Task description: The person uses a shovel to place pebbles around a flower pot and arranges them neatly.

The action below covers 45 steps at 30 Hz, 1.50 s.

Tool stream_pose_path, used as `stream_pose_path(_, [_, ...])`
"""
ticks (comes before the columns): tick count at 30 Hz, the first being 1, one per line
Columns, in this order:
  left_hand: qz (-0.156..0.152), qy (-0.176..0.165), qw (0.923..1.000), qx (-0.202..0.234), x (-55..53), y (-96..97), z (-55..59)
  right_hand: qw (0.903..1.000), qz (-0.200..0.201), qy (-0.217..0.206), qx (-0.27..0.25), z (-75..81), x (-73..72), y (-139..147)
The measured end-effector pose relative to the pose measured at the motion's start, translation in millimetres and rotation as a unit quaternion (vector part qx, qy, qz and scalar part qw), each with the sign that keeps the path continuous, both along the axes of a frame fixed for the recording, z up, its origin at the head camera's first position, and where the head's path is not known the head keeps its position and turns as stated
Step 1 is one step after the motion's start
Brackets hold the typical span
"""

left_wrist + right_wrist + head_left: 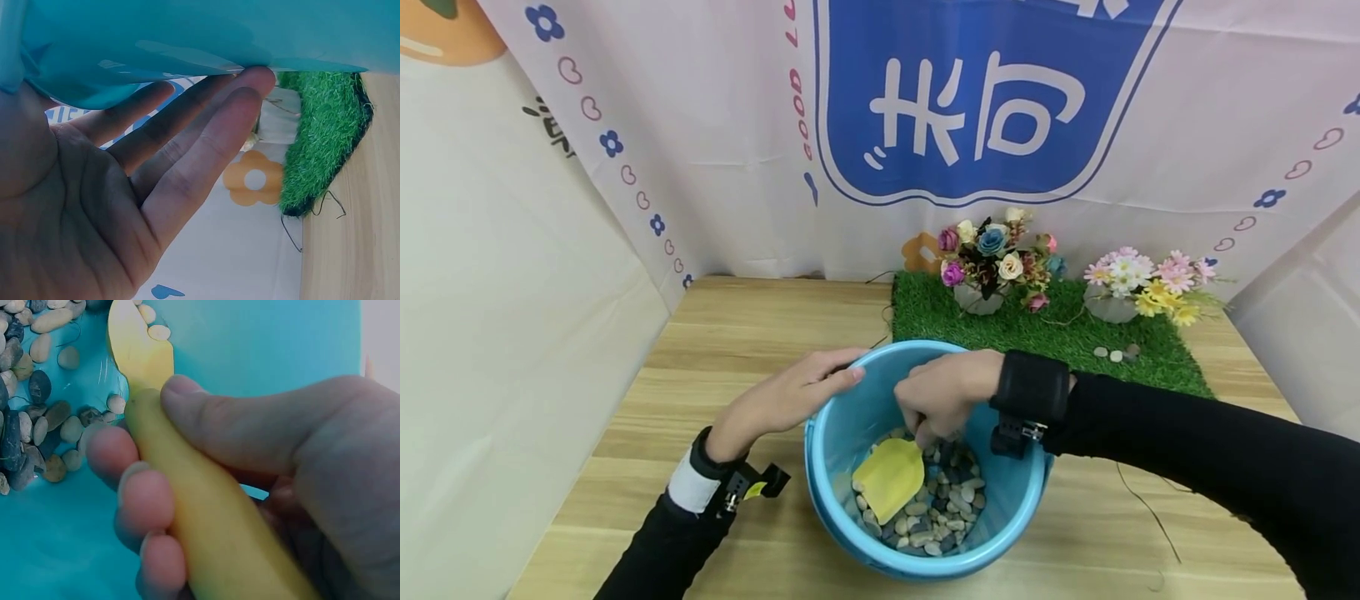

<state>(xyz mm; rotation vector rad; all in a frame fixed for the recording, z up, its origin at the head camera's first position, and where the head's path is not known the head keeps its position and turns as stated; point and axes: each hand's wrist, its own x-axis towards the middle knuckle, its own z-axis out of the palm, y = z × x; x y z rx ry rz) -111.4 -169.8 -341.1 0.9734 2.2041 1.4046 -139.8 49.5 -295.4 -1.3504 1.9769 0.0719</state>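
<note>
A blue bucket (831,492) stands on the table, its bottom partly covered with pebbles (936,525). My right hand (943,392) reaches down inside it and grips the handle of a yellow toy shovel (889,479). In the right wrist view the thumb lies along the handle (206,506) and the fingers curl round it. The shovel's blade is low among the pebbles. At the bucket's left rim is my left hand (790,392), its thumb near the top edge. Its fingers (194,162) extend fairly straight along the outer wall in the left wrist view.
Behind the bucket lies a green turf mat (917,312). Two flower pots stand on it: mixed roses (996,258) and pink, white and yellow blooms (1150,279). Some loose pebbles (1116,356) lie at the mat's right. A printed cloth (737,167) hangs at the back.
</note>
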Motion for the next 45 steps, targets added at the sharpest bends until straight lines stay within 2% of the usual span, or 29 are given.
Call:
stream_pose_path(8, [0.000, -0.006, 1.0000, -0.001, 1.6, -0.1, 0.1, 0.9999, -0.008, -0.007, 0.008, -4.2, -1.5, -1])
stream_pose_path(13, [0.004, -0.006, 1.0000, -0.003, 2.6, 0.2, 3.0, 0.9996, -0.011, 0.020, 0.016, -8.3, 0.7, -3])
stream_pose_path(22, [0.003, -0.019, 0.9998, 0.002, 12.7, 6.0, 27.7, 0.9986, -0.021, 0.040, 0.030, -10.1, 5.7, -6])
stream_pose_path(25, [0.003, -0.015, 0.9999, 0.001, 11.1, 5.4, 24.4, 0.9990, -0.025, 0.022, 0.029, -9.5, 4.1, -6])
stream_pose_path(31, [0.002, -0.005, 1.0000, -0.003, 3.2, 1.3, 5.5, 0.9987, -0.036, -0.015, 0.035, -5.7, 2.0, -5])
stream_pose_path(35, [0.000, -0.005, 1.0000, 0.001, 1.1, -0.2, 0.6, 0.9979, -0.043, -0.025, 0.041, -3.8, 1.1, -5])
stream_pose_path(40, [0.000, -0.003, 1.0000, 0.000, 2.4, 0.5, 3.4, 0.9972, -0.040, -0.041, 0.048, -5.9, -3.5, -5])
stream_pose_path(45, [-0.001, -0.008, 1.0000, 0.003, 8.6, 4.2, 17.0, 0.9963, -0.032, -0.050, 0.063, -26.3, -18.6, -4])
